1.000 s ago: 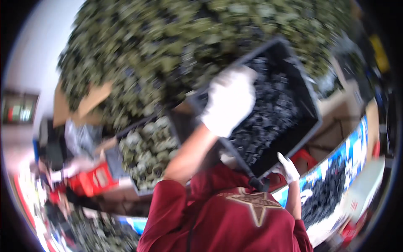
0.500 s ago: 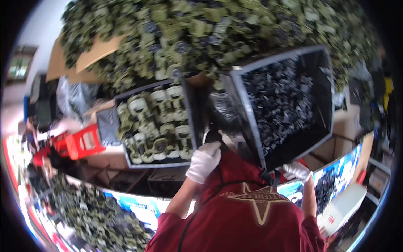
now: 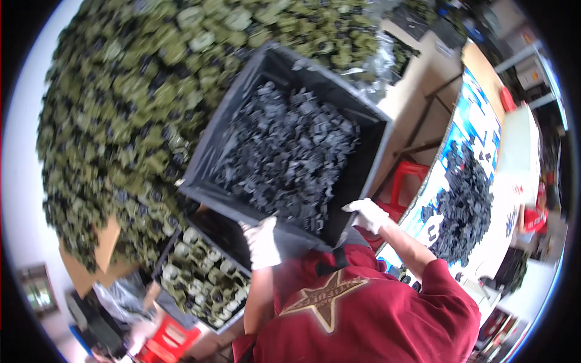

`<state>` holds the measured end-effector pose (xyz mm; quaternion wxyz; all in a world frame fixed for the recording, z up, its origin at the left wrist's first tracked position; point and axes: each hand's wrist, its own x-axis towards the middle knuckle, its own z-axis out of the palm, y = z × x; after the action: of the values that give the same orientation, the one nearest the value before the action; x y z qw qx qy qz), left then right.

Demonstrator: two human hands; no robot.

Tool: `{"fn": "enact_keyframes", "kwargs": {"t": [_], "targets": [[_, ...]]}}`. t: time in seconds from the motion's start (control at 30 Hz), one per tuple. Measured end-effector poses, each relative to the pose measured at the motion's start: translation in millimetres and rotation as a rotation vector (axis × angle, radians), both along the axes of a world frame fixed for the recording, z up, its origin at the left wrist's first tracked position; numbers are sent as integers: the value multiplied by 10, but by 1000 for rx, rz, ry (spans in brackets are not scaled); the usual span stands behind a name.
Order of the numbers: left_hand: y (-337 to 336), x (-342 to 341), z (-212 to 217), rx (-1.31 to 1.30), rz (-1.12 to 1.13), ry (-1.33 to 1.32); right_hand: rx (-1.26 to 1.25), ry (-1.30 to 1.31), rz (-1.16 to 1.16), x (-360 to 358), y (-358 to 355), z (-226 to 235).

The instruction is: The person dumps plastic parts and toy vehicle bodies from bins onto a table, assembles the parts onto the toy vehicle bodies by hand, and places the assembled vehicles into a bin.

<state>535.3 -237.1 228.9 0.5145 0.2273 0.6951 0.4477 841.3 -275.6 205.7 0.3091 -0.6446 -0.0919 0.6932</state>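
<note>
A large black plastic crate (image 3: 224,209) is tilted in front of me, with a heap of small dark plastic parts (image 3: 290,145) inside. My left hand (image 3: 263,243), in a white glove, is closed on its near rim. At the near right corner my right hand (image 3: 368,215), also gloved in white, grips the edge. The crate's underside is hidden. Left of it and lower stands a second crate with olive-green plastic parts (image 3: 203,272) laid in rows.
A huge pile of olive-green parts (image 3: 115,121) rises beyond the crates. On the right, a table with a blue and white cover (image 3: 475,106) bears a heap of dark parts (image 3: 466,209). Red plastic stools (image 3: 169,339) stand at lower left and beside that table.
My view has swung right. My left hand, earlier in front of the gap between the crates, has come onto the rim of the dark-parts crate. My right hand stays at that crate's near right corner.
</note>
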Motion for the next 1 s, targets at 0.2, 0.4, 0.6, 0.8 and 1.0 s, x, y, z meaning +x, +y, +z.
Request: {"fn": "enact_keyframes", "kwargs": {"t": [0.2,0.4,0.6,0.8,1.0], "targets": [[194,-295,-245,193,-127,-108,68,-155,-39,-361,71,395],[204,-250,231,36,-16,-107,97,-13,-24,-488,-23,207],[103,-84,-140,124,74,119,32,231,94,-296,-39,225],[-166,492,340,-31,242,121,-45,307,498,283,165,126],[-583,767,-284,-70,262,330,190,-508,1499,203,709,837]]}}
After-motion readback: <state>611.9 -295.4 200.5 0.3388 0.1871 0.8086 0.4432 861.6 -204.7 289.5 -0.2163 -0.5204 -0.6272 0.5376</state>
